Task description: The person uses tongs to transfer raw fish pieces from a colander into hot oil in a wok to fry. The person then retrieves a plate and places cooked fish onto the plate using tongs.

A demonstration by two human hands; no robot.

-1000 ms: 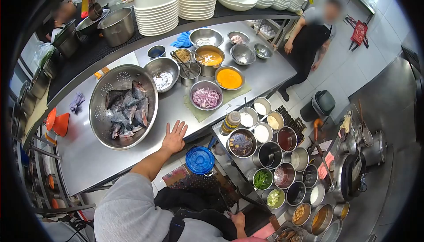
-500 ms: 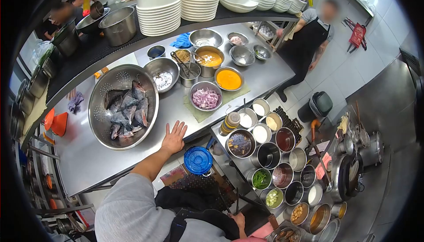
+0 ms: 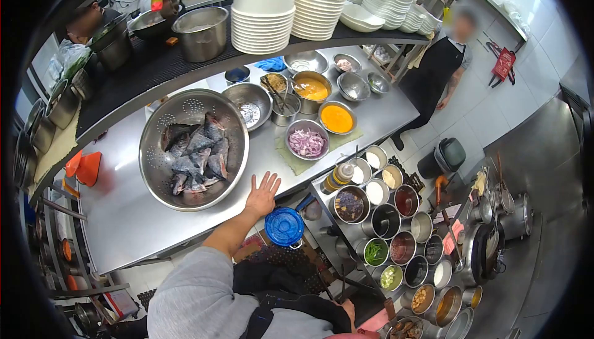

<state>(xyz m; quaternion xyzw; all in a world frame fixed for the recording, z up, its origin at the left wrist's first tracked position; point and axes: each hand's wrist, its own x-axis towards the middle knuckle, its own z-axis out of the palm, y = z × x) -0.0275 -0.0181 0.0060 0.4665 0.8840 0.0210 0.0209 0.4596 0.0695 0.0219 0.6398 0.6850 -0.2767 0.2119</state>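
Resting splayed on the worktop [image 3: 117,215], left hand [image 3: 262,197] has a colander [image 3: 154,150] of fish chunks [image 3: 198,153] at ten o'clock; can't tell right hand [image 3: 349,312] grip.

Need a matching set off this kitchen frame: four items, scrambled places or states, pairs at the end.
Items
1. Left hand
2. Fish pieces
3. Sliced onions
4. Stacked white dishes

Places and states
A. In a steel bowl on a green cloth
B. On the black shelf above the table
C. Fingers spread, at the edge of the steel table
D. In the large perforated colander

Pairs
1-C; 2-D; 3-A; 4-B
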